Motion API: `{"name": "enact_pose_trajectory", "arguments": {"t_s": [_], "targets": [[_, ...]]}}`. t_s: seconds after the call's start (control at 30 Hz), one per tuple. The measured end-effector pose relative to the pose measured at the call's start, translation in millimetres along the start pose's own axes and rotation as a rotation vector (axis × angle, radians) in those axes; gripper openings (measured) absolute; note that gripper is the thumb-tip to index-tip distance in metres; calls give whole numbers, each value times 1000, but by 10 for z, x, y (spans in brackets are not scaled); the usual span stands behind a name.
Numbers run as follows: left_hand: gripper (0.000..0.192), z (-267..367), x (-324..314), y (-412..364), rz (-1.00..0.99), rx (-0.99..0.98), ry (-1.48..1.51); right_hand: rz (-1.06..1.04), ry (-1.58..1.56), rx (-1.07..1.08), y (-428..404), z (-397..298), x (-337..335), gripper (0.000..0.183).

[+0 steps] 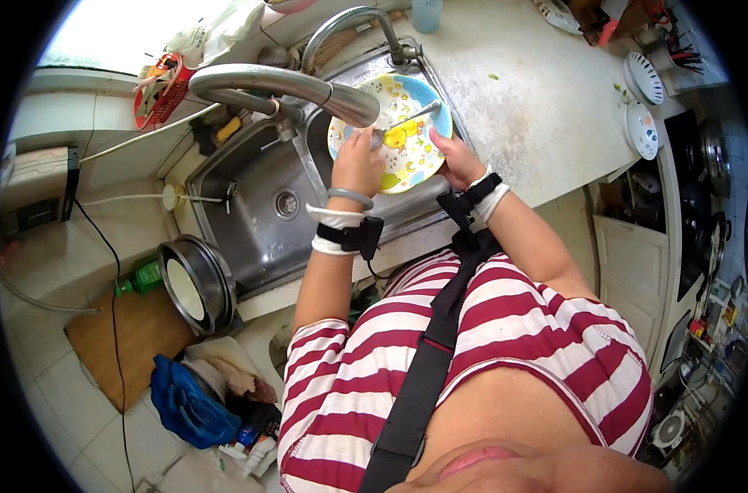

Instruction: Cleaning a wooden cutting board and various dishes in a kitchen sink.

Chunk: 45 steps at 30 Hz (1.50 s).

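My left hand [357, 163] is over the left part of a round plate with a yellow duck pattern and blue patches [411, 160]. Its fingers close around the near end of a slim metal utensil, seemingly a spoon [414, 115], which slants across the plate; the fingers partly hide that end. My right hand [459, 157] grips the plate's right rim, thumb on the upper face and fingers hidden beneath. The plate is above the right basin of a steel double sink [315, 246]. Close over its left side hangs the spout of a metal faucet [355, 106]; whether water runs is unclear.
A second faucet [349, 18] stands behind the plate. Stacked metal bowls [210, 289] and a green bottle [146, 277] are left of the sink. On the right counter [503, 123] are two patterned bowls [644, 77], [642, 129]. A red basket [164, 95] is by the window.
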<state>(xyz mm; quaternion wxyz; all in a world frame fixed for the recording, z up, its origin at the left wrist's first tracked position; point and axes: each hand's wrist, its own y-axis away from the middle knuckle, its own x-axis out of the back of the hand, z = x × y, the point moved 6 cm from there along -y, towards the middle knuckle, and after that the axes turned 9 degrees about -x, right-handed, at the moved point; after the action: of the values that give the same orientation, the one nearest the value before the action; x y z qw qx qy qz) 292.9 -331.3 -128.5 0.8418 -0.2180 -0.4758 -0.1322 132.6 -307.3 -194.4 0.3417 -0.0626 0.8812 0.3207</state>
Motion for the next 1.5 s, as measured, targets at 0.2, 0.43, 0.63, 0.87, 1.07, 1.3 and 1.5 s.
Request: {"name": "enact_pose_trajectory", "arguments": {"t_s": [0.2, 0.43, 0.63, 0.87, 1.07, 1.3, 1.5], "targets": [[28, -162, -280, -160, -276, 216, 145, 16, 193, 191, 74, -210, -70, 40], [13, -146, -438, -210, -146, 158, 438, 66, 254, 211, 114, -221, -63, 37], [24, -172, -394, -221, -76, 229, 301, 43, 293, 276, 158, -213, -140, 41], [23, -211, -452, -74, -213, 371, 674, 22, 284, 217, 143, -146, -197, 40], [10, -147, -497, 26, -204, 118, 629, 33, 289, 283, 112, -147, -240, 40], [21, 176, -247, -125, -194, -2, 122, 78, 374, 585, 202, -393, -454, 41], [29, 308, -195, -80, -253, -125, 72, 112, 306, 579, 96, -287, -299, 48]]}}
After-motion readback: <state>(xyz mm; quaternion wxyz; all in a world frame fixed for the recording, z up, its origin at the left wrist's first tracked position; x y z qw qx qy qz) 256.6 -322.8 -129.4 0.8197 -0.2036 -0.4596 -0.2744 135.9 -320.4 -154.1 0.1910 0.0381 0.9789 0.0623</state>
